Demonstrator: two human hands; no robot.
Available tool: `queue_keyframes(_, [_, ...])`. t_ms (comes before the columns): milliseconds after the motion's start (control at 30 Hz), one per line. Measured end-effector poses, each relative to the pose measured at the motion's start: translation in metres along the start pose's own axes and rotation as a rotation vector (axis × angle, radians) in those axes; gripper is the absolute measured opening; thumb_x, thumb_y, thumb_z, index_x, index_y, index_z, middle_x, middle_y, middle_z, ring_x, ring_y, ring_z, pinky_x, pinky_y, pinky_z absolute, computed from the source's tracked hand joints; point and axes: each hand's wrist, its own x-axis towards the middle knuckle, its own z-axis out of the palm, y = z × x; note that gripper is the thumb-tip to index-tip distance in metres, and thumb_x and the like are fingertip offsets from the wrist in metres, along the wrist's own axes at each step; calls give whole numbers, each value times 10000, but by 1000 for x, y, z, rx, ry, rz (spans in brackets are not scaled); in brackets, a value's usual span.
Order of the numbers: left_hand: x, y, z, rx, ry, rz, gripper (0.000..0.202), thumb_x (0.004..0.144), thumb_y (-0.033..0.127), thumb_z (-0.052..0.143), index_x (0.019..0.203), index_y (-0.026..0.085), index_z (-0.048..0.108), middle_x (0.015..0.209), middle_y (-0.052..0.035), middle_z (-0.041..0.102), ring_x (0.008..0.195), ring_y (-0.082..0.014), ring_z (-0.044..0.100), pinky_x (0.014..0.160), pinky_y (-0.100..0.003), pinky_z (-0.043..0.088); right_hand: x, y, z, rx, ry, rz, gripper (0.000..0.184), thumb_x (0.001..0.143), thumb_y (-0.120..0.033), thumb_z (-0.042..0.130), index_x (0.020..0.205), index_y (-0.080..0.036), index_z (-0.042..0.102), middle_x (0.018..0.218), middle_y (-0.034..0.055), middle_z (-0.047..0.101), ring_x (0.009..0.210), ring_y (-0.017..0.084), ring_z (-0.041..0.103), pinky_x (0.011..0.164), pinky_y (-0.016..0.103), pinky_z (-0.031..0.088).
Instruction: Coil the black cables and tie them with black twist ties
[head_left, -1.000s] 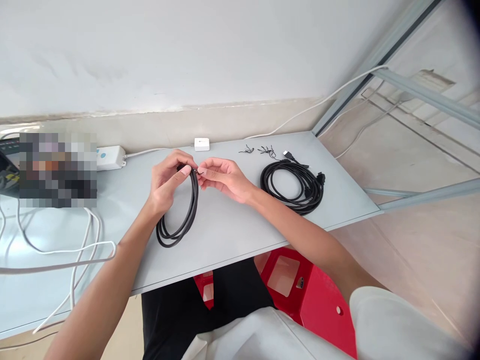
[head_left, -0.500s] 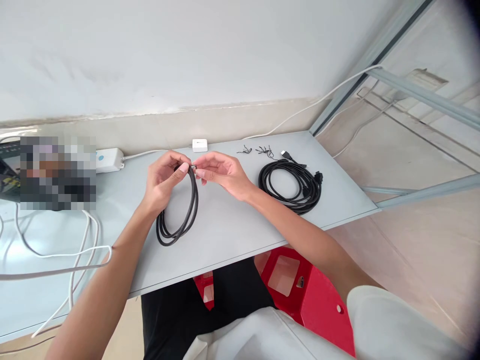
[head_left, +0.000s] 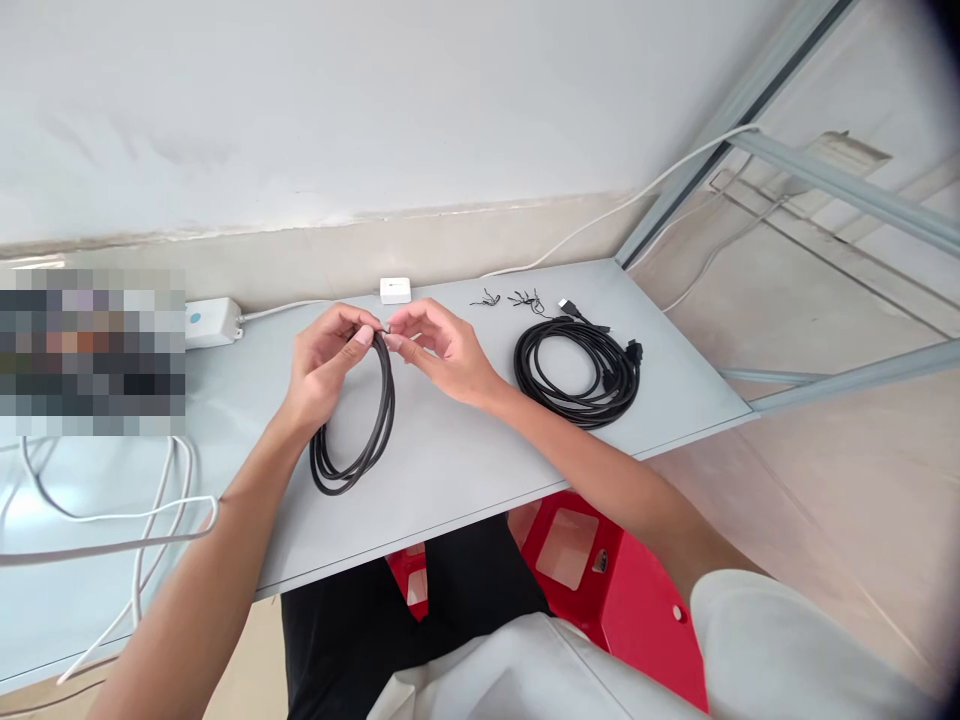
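A coiled black cable (head_left: 388,400) hangs from my left hand (head_left: 322,360), its lower loops near the grey tabletop (head_left: 450,450). The thumb and fingers of that hand close around the top of the coil. Close beside it, my right hand (head_left: 442,350) pinches a short dark twist tie (head_left: 386,331) at the coil's top with thumb and index finger. How far the tie wraps around the cable is hidden by the fingers. To the right lie more coiled black cables (head_left: 540,390) with plugs showing. Behind them are two small bunches of black twist ties (head_left: 528,300).
A small white box (head_left: 395,291) stands by the wall. On the left are a white power strip (head_left: 214,322), loose white cables (head_left: 142,545) and a blurred-out area. A metal frame (head_left: 840,190) rises at the right; a red stool (head_left: 637,600) is below the table.
My right thumb and fingers have shifted slightly at the tie, with the hand more open behind the pinch. My left hand stays on the coil. The view has moved very slightly.
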Motion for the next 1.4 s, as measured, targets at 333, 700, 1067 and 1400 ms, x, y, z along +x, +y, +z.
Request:
queue_keyframes(333, [2,-5,-4,-19,32,17,207,978,446,809,1064,258,797,1029,-87,705,946,-241,653,878,-389,556,6,7,-3,162,-78,122,474,813,-548,998,1060,-207,781,983,26,779,890,153,736,818,288,620])
queue_keyframes(700, [2,-4,-2,-1,-13,29,221,963,432,839,1079,259,766,1024,-79,711,1010,-253,683,902,-392,549,2,9,-3,-63,-6,-76,332,976,-580,839,1016,-255,786,1133,49,706,1043,185,688,879,311,608])
queue_keyframes(1067, [1,8,-2,38,-60,-4,245,969,447,880,1090,243,818,995,-82,760,925,-233,709,852,-375,551,1,6,-14,-269,-80,-249,260,1088,-537,697,1069,-286,764,1373,117,690,1286,274,649,1099,473,591])
queue_keyframes(1400, [3,13,-9,11,-105,-82,390,854,480,976,1079,218,795,1082,-117,809,1053,-293,782,959,-429,627,3,-1,-14,-182,-57,-160,357,1038,-603,750,1001,-250,711,1220,83,721,1118,209,693,1012,371,610])
